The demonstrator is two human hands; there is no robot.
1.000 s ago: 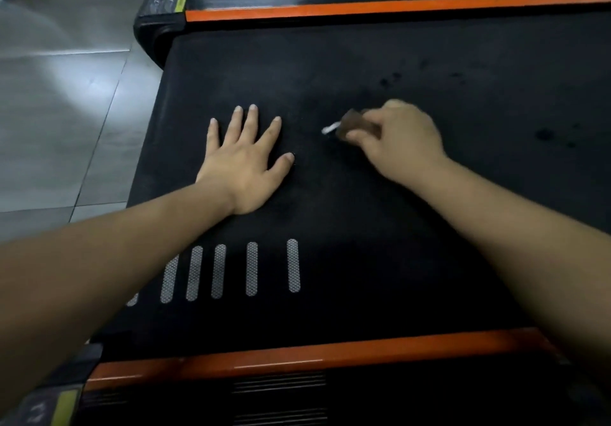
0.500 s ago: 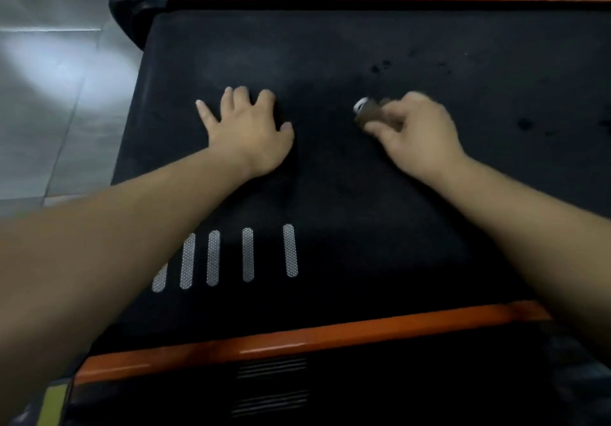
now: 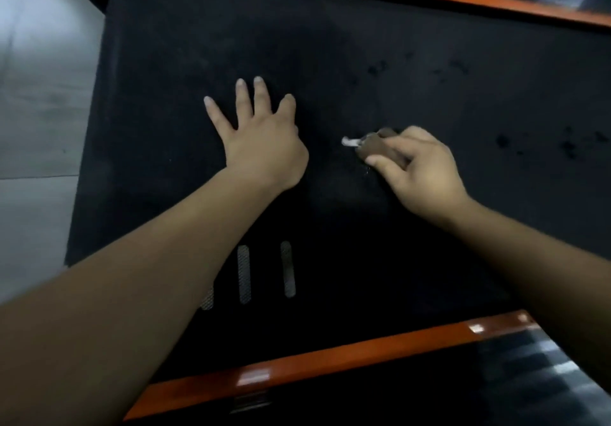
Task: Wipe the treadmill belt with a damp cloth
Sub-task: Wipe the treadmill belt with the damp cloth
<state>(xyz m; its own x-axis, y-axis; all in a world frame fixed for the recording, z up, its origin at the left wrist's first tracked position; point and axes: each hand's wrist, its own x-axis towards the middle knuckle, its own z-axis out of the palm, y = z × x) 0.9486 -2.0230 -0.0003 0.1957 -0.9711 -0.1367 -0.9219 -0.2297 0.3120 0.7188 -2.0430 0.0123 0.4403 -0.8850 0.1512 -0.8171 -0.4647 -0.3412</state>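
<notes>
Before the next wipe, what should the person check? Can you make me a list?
1. The right hand grips the cloth: ok.
2. The cloth lies on the belt: ok, it seems.
3. The left hand lies flat on the belt, apart from the cloth: ok.
4. The belt is free of dark spots: not ok, several show to the right of the right hand.
5. The cloth is damp enough: cannot tell.

two bare forearms, the left forearm (image 3: 132,293) and the right forearm (image 3: 529,260), show uncovered from the edge of the view to the wrists, ending in the bare left hand (image 3: 264,151) and right hand (image 3: 420,171), the left one's fingers (image 3: 243,98) tipped with short, pale, rounded nails.
</notes>
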